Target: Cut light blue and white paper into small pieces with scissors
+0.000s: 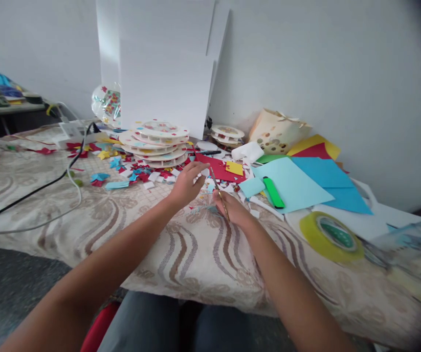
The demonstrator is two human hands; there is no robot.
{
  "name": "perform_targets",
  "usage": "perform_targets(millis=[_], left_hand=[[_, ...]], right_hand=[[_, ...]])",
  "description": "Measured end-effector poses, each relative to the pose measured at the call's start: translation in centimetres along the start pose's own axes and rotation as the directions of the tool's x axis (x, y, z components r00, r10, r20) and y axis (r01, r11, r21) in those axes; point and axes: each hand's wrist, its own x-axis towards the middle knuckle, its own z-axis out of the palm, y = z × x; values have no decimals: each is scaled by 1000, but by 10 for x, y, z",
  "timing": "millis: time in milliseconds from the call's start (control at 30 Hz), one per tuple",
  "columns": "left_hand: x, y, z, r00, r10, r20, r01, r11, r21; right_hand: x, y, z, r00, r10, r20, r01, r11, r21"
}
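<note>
My right hand (232, 208) is closed round a thin pencil-like stick (217, 190) that slants up and away from it, over the patterned tablecloth (181, 244). My left hand (188, 183) hovers just left of it, fingers curled in a pinch beside small white paper scraps (205, 173); what it holds, if anything, is too small to name. Both hands sit close together near a red sheet (219, 168) with a yellow square (234, 168) on it.
A stack of round decorated discs (157, 142) stands behind the hands, white boards (166, 63) lean on the wall. Coloured paper sheets (305, 181), a green marker (273, 192) and a yellow tape roll (330, 237) lie right. Cables (49, 188) and paper scraps (115, 176) lie left.
</note>
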Motion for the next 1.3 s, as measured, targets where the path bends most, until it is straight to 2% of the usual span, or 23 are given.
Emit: perform_targets(millis=[200, 300, 400, 500, 667, 800, 933, 1133, 1300], left_hand=[[0, -3, -3, 995, 73, -66, -68, 994, 81], [1, -3, -5, 992, 37, -118, -23, 993, 113], [1, -3, -6, 993, -13, -116, 22, 997, 77], [2, -2, -7, 993, -27, -114, 33, 998, 49], [2, -1, -7, 990, 29, -139, -18, 997, 82], [1, -2, -5, 993, 63, -103, -56, 996, 67], [1, -1, -4, 995, 19, -102, -16, 1000, 25], [1, 2, -7, 988, -100, -118, 101, 995, -3], [3, 4, -7, 980, -172, -96, 170, 985, -28]], right_hand=[[0, 5, 2, 999, 46, -22, -45, 998, 42], [0, 11, 4, 997, 49, -64, -49, 999, 12], [-1, 12, 4, 997, 48, -57, -47, 999, 23], [-2, 8, 5, 998, 68, -3, -67, 991, 117], [-4, -1, 8, 982, 38, 186, -99, 937, 336], [-3, -1, 11, 983, 59, 172, -126, 904, 409], [-4, -1, 11, 988, 72, 138, -127, 886, 446], [-5, -3, 10, 978, 85, 192, -163, 884, 439], [-6, -6, 10, 979, 86, 185, -166, 865, 473]])
